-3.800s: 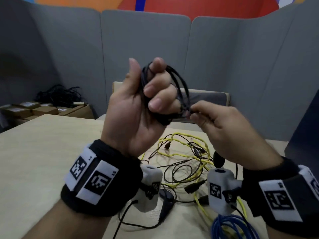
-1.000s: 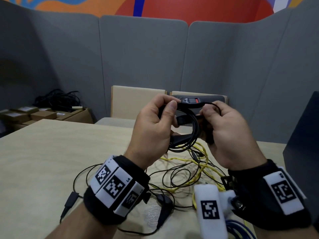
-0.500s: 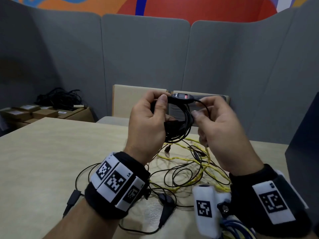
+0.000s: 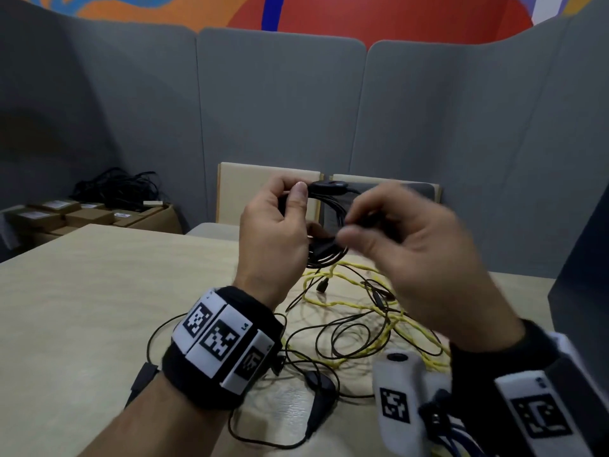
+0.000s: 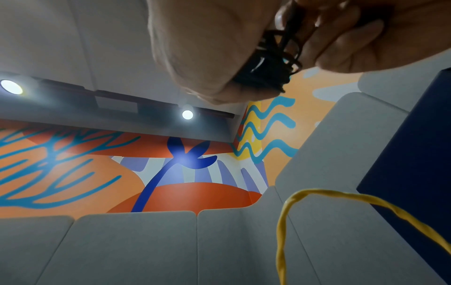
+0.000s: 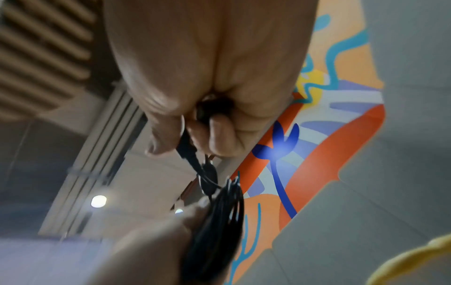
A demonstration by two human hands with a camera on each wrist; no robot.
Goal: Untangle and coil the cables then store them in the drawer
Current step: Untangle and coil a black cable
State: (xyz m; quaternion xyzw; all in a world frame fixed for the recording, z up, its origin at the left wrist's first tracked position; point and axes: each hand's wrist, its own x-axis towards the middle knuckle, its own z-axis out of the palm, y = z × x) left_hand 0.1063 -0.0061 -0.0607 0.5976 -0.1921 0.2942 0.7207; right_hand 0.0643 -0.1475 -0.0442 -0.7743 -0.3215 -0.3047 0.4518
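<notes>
**A:** What are the fingers doing?

**B:** The left hand [image 4: 276, 232] has its thumb and fingers [image 4: 298, 196] curled round a coil of black cable [image 4: 329, 249], held in the air above the bench [image 4: 82, 291]. The right hand [image 4: 412, 255] is blurred, just beside it; its thumb and fingers [image 6: 214, 135] pinch a black plug end of the same cable [image 6: 187, 146].

**A:** Anything else on that coil?

**B:** A small black oval inline unit [image 4: 329, 186] sits at the top of it, next to the left thumb tip.

**A:** And under the hands?

**B:** A tangle lies on the pale wooden bench: a twisted yellow cable [image 4: 349, 305], thin black cables [image 4: 329, 338] looped through it, a black adapter [image 4: 319, 400], and a blue cable [image 4: 461, 437] at the lower edge. Both wrists wear black bands with square-patterned markers.

**A:** And further out?

**B:** Two chair backs [image 4: 267, 189] stand behind the bench, then grey partition panels [image 4: 280, 110] below a bright mural. To the left, cardboard boxes [image 4: 85, 216] hold another heap of black cables [image 4: 118, 186]. I see no drawer front I can identify.
</notes>
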